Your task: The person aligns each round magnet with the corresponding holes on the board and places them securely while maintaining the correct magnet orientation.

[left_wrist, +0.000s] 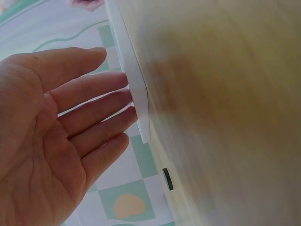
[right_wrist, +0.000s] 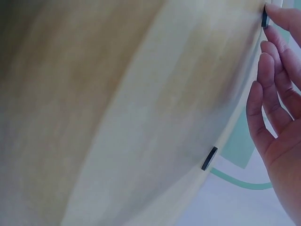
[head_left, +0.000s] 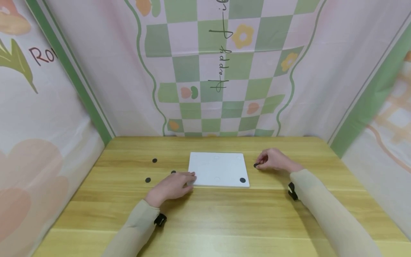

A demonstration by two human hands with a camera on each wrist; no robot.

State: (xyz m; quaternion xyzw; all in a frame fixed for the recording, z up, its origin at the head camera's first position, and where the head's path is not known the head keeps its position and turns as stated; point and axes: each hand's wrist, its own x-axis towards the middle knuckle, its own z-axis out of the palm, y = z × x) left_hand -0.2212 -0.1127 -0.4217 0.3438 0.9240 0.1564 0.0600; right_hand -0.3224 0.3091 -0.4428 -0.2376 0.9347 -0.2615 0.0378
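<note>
A white rectangular board [head_left: 218, 167] lies on the table, with faint round outlines and one black disc [head_left: 242, 180] at its near right corner. My left hand [head_left: 174, 185] has its fingers extended, and their tips [left_wrist: 128, 96] rest on the board's left side. To the right of the board, my right hand [head_left: 274, 159] pinches a small black disc [head_left: 255, 165] between thumb and index finger, at the table surface. The right wrist view shows that pinched disc [right_wrist: 265, 16] edge-on; the other fingers are loosely bent.
Left of the board lie black discs [head_left: 155, 160], [head_left: 148, 180], and a third disc [head_left: 173, 172] partly hidden behind the left hand. Another disc [right_wrist: 209, 158] lies on the table in the right wrist view. A patterned curtain [head_left: 218, 71] stands behind the wooden table [head_left: 218, 221].
</note>
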